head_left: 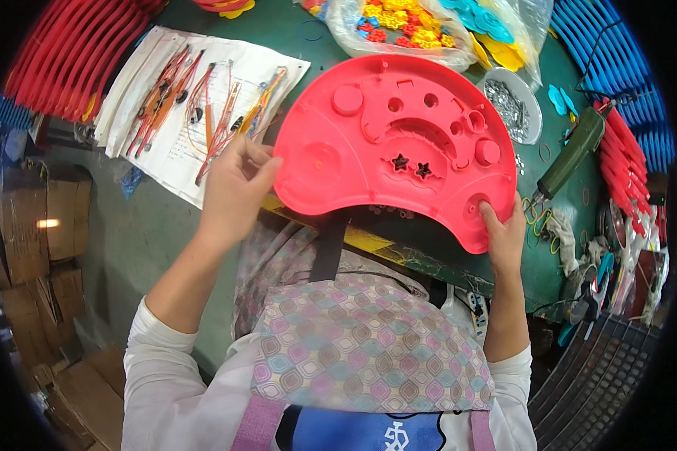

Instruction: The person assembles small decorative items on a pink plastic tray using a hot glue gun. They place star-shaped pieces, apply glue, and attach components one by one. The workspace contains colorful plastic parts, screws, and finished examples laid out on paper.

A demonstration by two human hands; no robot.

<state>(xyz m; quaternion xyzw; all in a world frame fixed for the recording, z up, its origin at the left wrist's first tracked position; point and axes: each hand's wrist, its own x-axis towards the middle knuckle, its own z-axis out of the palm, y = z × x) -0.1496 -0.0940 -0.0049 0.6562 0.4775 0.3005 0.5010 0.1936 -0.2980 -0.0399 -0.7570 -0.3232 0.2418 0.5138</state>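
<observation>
A curved red plastic housing (331, 177), with round bosses, holes and two star-shaped cut-outs, is held up tilted over the table's near edge. My right hand (507, 239) grips its lower right end, thumb on the face and fingers partly hidden behind. My left hand (237, 184) is at the housing's left edge, with thumb and fingers curled together. Whether it pinches anything is hard to see; the thumb tip meets or nearly meets the rim. Just beyond that hand, wired parts with red leads (210, 124) lie on white printed sheets (177, 169).
Stacked red parts (75, 60) stand at far left, blue ones (617, 68) at far right. Bags of colourful plastic pieces (406, 26), a white bowl of small metal parts (513, 105) and a green electric screwdriver (575, 150) are on the green table. Cardboard boxes (68, 210) stand left.
</observation>
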